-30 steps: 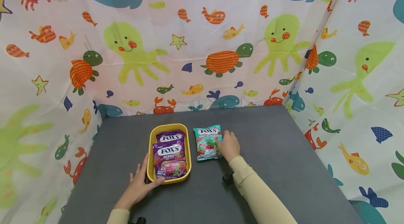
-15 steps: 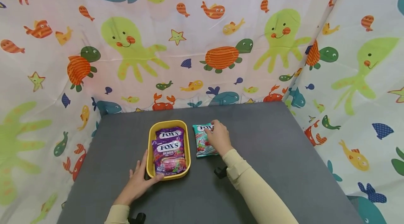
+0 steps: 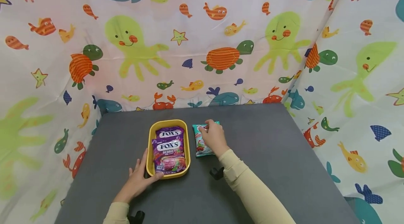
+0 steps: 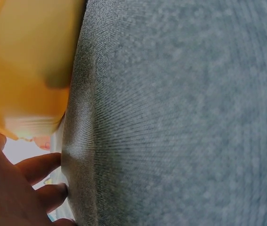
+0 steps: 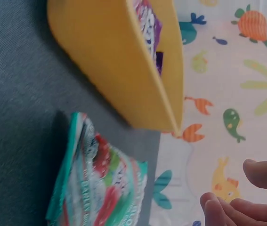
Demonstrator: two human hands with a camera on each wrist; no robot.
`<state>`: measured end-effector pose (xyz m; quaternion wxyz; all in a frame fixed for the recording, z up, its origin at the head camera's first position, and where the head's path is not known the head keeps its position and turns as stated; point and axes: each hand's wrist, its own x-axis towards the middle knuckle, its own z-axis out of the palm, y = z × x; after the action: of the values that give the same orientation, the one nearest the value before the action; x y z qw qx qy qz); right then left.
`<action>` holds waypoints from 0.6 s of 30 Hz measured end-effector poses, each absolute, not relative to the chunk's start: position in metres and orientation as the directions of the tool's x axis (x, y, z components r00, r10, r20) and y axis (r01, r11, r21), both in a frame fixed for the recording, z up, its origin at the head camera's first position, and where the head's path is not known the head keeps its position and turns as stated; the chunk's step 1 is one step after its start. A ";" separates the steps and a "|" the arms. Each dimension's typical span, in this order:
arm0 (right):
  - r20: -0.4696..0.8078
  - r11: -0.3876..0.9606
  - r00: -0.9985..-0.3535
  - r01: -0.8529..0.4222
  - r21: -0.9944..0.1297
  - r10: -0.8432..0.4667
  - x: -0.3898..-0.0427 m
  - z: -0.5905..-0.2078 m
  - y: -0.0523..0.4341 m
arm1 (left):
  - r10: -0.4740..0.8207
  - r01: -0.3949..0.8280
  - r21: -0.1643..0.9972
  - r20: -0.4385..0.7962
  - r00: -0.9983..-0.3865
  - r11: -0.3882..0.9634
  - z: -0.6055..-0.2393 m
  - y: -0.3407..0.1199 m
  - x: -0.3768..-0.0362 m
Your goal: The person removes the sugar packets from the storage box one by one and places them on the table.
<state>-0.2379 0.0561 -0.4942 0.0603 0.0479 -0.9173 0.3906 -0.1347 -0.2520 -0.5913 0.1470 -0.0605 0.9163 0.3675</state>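
- Your left hand lies flat on the grey tabletop, fingers straight and relaxed, thumb touching the near left corner of the yellow tray. It grips nothing.
- The left wrist view shows the tray's yellow wall close up, your fingertips just beside it on the tabletop.
- The yellow tray sits near the middle of the tabletop and holds two purple Fox's candy bags, one overlapping the other, labels up.
- Just right of the tray lies the green mint candy bag, on the tabletop, apart from the tray.
- Your right hand covers most of that bag, fingers curled at its far edge; it looks like a pinch on the top edge.
- In the right wrist view the bag is tilted up off the tabletop and your fingertips are curled, but the contact point is out of frame.
- A sea-animal print curtain closes in the far and side edges.
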 end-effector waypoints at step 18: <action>0.128 0.675 -0.981 -0.194 -0.712 -0.146 -0.224 -0.482 0.017 | 0.007 -0.221 0.655 -0.326 -0.945 0.722 -0.589 -0.253 -0.133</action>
<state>-0.2241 0.0172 -0.4817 0.0304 0.0930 -0.9147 0.3920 -0.1326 -0.2525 -0.5893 0.1547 -0.0583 0.9150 0.3679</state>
